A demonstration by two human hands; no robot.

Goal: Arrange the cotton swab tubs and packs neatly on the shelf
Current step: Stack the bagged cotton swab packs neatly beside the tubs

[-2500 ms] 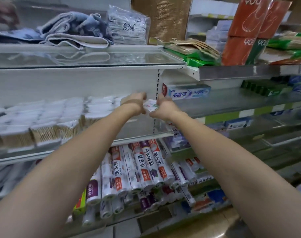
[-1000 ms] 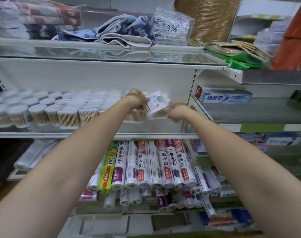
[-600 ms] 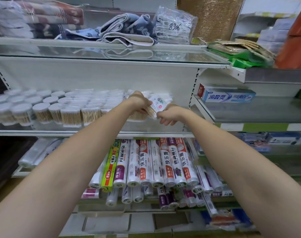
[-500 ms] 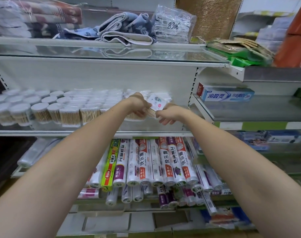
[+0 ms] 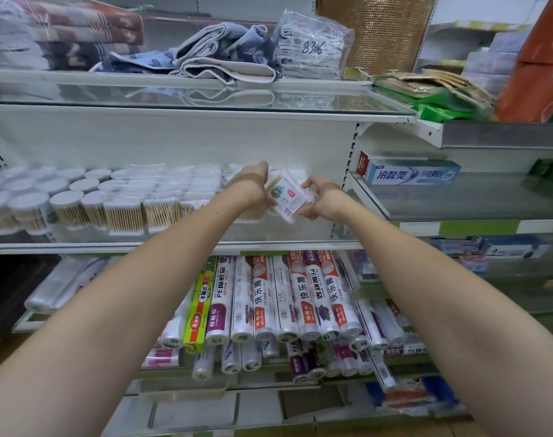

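A flat clear pack of cotton swabs (image 5: 288, 197) with a white label is tilted above the right end of the middle shelf (image 5: 174, 246). My left hand (image 5: 253, 187) grips its left edge and my right hand (image 5: 320, 200) grips its right edge. Several round tubs with white lids (image 5: 68, 206) and clear square tubs of wooden swabs (image 5: 123, 216) stand in rows along the shelf to the left. More swab packs behind my hands are mostly hidden.
Folded towels (image 5: 224, 58) and a bagged bundle (image 5: 309, 48) lie on the glass top shelf. Rolls of cling film (image 5: 281, 298) fill the shelf below. A toothpaste box (image 5: 409, 173) sits on the neighbouring shelf to the right, past a slotted upright (image 5: 350, 159).
Since 2.5 s ago the view has shifted left. Both hands still hold the pack; over the last second it dropped slightly and tilted, staying at the shelf's right end.
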